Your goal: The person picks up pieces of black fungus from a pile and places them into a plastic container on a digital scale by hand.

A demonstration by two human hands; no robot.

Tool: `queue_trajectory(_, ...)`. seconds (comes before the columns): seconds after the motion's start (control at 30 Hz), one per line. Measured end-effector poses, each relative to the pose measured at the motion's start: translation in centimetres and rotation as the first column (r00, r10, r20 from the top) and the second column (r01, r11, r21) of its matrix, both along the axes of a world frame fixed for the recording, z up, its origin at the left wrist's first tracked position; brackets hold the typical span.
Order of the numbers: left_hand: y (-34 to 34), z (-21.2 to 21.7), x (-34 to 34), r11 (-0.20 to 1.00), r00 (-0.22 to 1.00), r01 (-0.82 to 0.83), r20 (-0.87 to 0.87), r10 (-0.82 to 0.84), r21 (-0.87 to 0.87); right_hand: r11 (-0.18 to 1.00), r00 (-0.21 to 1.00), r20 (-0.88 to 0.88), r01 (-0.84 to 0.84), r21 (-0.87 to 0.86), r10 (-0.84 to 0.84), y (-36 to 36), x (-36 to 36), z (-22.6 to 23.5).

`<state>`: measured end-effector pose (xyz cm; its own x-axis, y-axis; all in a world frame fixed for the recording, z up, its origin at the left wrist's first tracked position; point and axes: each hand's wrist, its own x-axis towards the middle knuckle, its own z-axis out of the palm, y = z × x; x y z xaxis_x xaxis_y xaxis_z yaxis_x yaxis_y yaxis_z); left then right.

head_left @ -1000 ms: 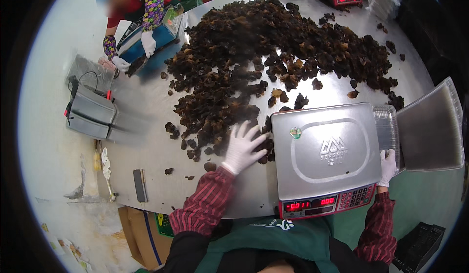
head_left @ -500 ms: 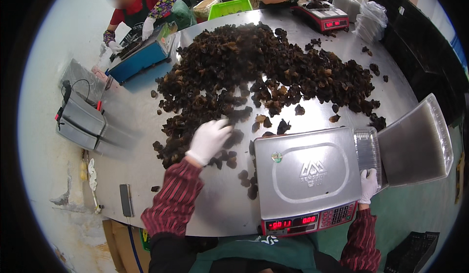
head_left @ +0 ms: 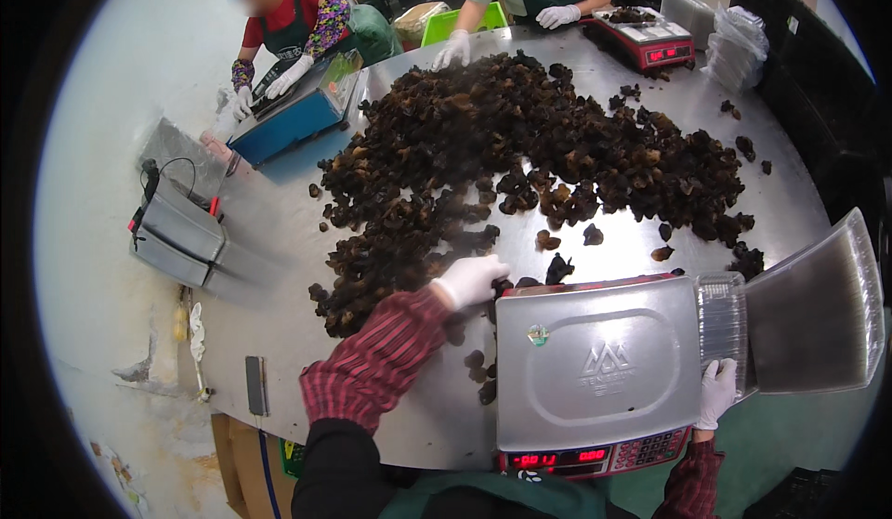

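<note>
My left hand (head_left: 474, 280), in a white glove, reaches to the upper left corner of a scale (head_left: 604, 361) with a bare silver pan. Its fingers are drawn together beside a dark piece of wood ear mushroom, and whatever is in them is hidden. A large heap of dark brown wood ear mushrooms (head_left: 520, 129) spreads over the metal table beyond. My right hand (head_left: 715, 395), also gloved, is closed on the near end of a stack of clear plastic trays (head_left: 722, 310) at the scale's right side.
Another stack of clear trays (head_left: 818, 310) leans at the right. A phone (head_left: 255, 385) lies near the table's left edge, below an upturned grey device (head_left: 177, 231). Across the table two co-workers stand by a blue scale (head_left: 293, 129) and a red scale (head_left: 641, 40).
My left hand has moved right, from over the heap to the scale's corner. My right hand stays at the trays. One co-worker's hand has shifted from the red scale to the heap's far edge.
</note>
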<state>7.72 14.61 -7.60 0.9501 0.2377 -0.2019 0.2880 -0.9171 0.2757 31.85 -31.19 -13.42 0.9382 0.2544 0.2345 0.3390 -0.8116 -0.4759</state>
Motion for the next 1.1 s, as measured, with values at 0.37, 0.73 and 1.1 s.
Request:
queue_trajectory(0.37, 2.3, -2.5, -7.9, 0.966, 0.854, -0.211, 0.454, 0.256, -0.147, 1.0, 0.999, -0.034, -0.009, 0.003, 0.009, 0.1, 0.7, 0.3)
queue_trajectory(0.73, 6.4, 5.0, -7.1, 0.93, 0.858, -0.214, 0.398, 0.325, -0.299, 1.0, 1.0, -0.021, 0.0, -0.006, 0.0, 0.2, 0.4, 0.2)
queue_trajectory(1.1, 8.3, -1.7, 1.4, 0.921, 0.902, -0.343, 0.341, 0.267, 0.185, 1.0, 1.0, -0.011, 0.003, -0.018, -0.003, 0.1, 0.6, 0.2)
